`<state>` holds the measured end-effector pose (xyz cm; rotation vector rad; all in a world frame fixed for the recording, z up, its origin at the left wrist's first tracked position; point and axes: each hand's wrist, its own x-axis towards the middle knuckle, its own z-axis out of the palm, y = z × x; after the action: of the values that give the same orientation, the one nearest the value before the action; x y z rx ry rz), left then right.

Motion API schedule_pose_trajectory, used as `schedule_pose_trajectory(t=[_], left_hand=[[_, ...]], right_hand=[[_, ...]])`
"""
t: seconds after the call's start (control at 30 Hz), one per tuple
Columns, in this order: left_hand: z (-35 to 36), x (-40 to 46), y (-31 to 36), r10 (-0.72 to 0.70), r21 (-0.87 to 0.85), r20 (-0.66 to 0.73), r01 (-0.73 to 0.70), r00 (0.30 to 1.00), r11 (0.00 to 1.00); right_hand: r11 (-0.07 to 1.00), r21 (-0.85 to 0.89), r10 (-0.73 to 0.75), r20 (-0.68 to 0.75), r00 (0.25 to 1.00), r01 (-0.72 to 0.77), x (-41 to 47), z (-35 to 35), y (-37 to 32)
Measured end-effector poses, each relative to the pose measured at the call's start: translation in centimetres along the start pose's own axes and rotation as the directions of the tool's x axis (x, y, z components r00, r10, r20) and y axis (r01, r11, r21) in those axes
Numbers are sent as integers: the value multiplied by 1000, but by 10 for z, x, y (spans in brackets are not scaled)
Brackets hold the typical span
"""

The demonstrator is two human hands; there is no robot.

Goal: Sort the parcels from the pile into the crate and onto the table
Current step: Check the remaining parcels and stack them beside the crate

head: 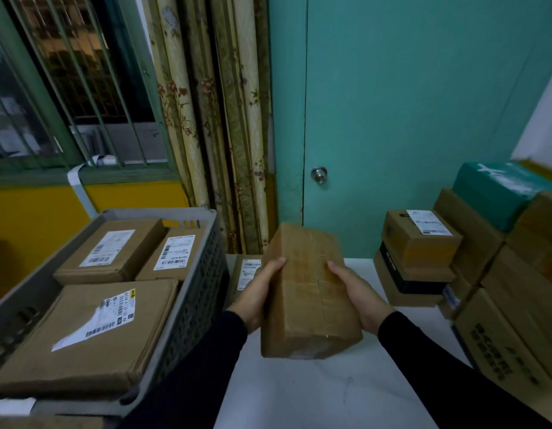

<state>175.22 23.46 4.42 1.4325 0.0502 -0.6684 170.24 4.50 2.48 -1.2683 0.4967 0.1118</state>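
Note:
I hold a plain brown cardboard parcel (305, 289) above the white table (315, 394), in the middle of the view. My left hand (257, 294) grips its left side and my right hand (359, 297) grips its right side, thumbs on top. No label shows on its upper face. The grey plastic crate (194, 292) stands at the left with three labelled brown parcels (89, 332) lying flat inside. The pile of parcels (485, 267) is stacked at the right, brown boxes with a teal one (497, 190) on top.
Another labelled parcel (245, 275) lies on the table behind my left hand, next to the crate. A teal door (423, 103) and a flowered curtain (225, 119) stand behind the table. A barred window is at the upper left.

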Motion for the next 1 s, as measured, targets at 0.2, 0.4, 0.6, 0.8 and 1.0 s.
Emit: schedule_pose_trajectory(t=[0.2,0.4,0.6,0.8,1.0], left_hand=[[3,4,-6,28,-51,60,-25,998,998],[1,2,-11,52,-33,11,-52,999,998],[-2,4,-16,75,-53,7,-75,997,996],[-4,0,-15,87,1,-16,-87,996,996],[-4,-6,-12,67,6,-22,-67,998,998]], right_hand=[[999,-21,-46,65,997,48,-9,11,-8],[997,-33,-64,69,996,66,-12,15,-7],[996,-31,-78,58,995,79,-12,15,0],[995,-45,-89,61,994,92,-12,15,-3],[998,-47,-33,29,999,34,-13,10,-5]])
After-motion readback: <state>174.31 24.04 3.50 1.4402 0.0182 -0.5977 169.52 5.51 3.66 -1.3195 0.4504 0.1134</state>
